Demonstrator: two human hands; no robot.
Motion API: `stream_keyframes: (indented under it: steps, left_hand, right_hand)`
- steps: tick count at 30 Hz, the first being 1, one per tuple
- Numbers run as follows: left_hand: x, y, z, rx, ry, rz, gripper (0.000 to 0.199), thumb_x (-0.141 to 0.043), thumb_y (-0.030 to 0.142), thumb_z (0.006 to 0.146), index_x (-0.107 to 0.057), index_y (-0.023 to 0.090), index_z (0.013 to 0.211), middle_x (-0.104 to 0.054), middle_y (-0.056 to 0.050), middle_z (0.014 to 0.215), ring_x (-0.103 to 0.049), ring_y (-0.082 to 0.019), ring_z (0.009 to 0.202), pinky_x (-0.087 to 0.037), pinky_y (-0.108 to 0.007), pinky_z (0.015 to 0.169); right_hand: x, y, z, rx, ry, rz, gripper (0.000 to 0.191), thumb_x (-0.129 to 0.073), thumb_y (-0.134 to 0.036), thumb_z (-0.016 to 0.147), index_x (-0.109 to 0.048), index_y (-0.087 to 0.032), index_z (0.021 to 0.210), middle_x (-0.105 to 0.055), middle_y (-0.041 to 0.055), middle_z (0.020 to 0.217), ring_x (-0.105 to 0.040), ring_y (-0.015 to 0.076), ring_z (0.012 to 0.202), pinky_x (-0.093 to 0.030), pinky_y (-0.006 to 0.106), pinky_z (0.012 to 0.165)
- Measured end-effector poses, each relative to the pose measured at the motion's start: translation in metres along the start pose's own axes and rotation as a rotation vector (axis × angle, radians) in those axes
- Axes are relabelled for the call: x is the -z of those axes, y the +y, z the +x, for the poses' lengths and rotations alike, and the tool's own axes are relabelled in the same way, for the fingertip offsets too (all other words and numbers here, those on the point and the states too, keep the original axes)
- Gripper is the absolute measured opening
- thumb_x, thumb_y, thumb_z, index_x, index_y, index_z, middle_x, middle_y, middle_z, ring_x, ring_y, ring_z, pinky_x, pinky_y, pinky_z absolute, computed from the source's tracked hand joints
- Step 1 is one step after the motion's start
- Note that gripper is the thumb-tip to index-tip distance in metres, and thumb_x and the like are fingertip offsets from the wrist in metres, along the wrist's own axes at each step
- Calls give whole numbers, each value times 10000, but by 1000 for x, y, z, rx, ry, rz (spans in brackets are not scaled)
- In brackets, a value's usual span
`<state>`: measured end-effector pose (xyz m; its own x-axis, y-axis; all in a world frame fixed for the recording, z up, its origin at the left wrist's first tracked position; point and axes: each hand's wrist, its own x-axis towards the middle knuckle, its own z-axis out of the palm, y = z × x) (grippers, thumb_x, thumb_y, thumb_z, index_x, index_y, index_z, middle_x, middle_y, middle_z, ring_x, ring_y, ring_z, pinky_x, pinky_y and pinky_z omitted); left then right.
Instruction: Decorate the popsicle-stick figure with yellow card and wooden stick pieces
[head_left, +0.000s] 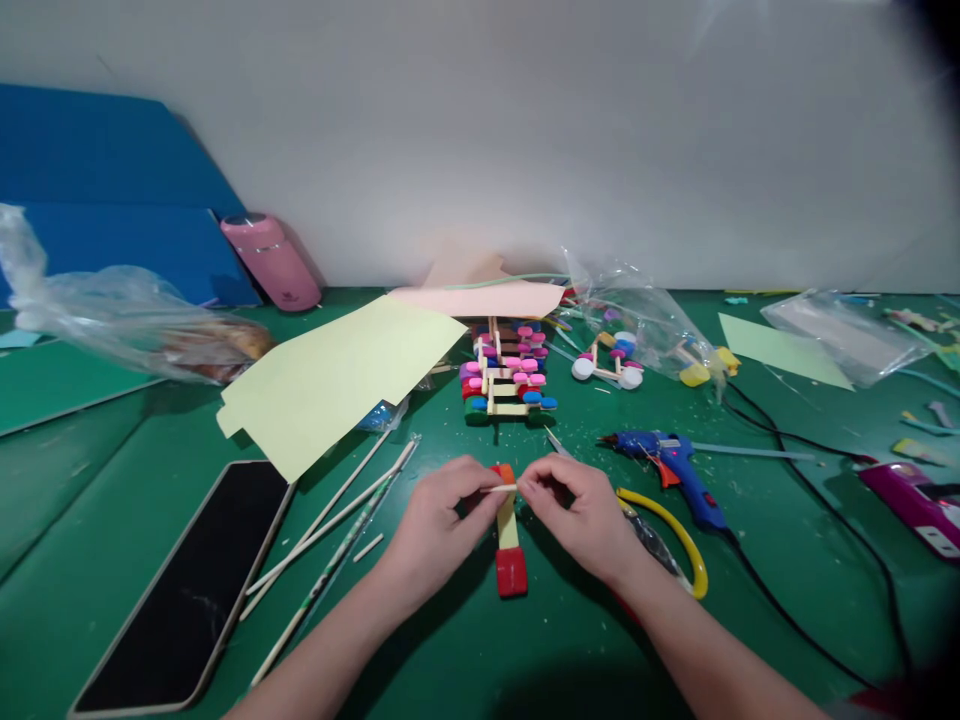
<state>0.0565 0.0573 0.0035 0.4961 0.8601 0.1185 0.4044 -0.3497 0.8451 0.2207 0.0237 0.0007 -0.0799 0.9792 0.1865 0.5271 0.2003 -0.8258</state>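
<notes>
A short piece of wooden stick (504, 488) lies level between my hands. My left hand (448, 515) pinches its left end between thumb and fingers. The fingers of my right hand (574, 505) close on its right end. Right below the stick, a pale yellow strip (508, 525) rests on the green table, with a red block (512, 573) at its near end and an orange and red piece (507, 473) at its far end. Pale scissor-like tips (556, 443) show behind my right hand. Yellow-handled pliers (694, 550) lie partly hidden beside my right wrist.
Several small wheeled stick models (514, 408) stand ahead, with another (606, 372) to their right. A blue glue gun (667, 460) and its cord lie right. Left are a phone (187, 590), wooden sticks (330, 530) and yellow paper (345, 370); a pink bottle (274, 262) leans behind.
</notes>
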Motion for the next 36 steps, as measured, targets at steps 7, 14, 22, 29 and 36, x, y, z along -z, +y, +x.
stream_keyframes:
  steps: [7,14,22,29,36]
  left_hand:
    - [12,2,-1,13,15,-26,156,-512,224,796,-659,177,771,-589,-29,707,-538,-140,650,-415,-235,592]
    - [50,-9,-21,84,249,-41,59,-580,231,755,-633,233,783,-605,2,782,-536,-146,693,-410,-234,616]
    - [47,-15,-21,109,224,9,84,-580,263,754,-636,205,776,-615,-6,771,-532,-142,684,-403,-234,617]
    - [34,-11,-11,77,201,17,129,-537,268,784,-630,180,793,-612,-17,755,-550,-148,693,-412,-250,627]
    - [6,-3,-4,9,105,33,165,-511,219,791,-663,168,754,-618,-33,696,-544,-135,633,-433,-247,589]
  right_hand:
    - [2,8,11,-62,102,-1,204,-399,-283,874,-568,-174,911,-606,21,758,-548,117,633,-433,223,565]
    - [24,18,-2,-132,149,-223,286,-375,-344,886,-440,-202,646,-466,-35,549,-427,105,494,-324,225,471]
    - [-14,-4,-26,47,-222,-439,107,-547,-298,806,-592,-216,857,-610,19,815,-549,161,753,-392,241,626]
    - [-16,12,-13,14,-127,-628,176,-455,-166,836,-618,-180,772,-593,82,756,-536,216,738,-397,315,642]
    - [17,18,-26,-58,76,-527,109,-432,-250,862,-521,-188,876,-605,34,786,-561,156,665,-431,252,590]
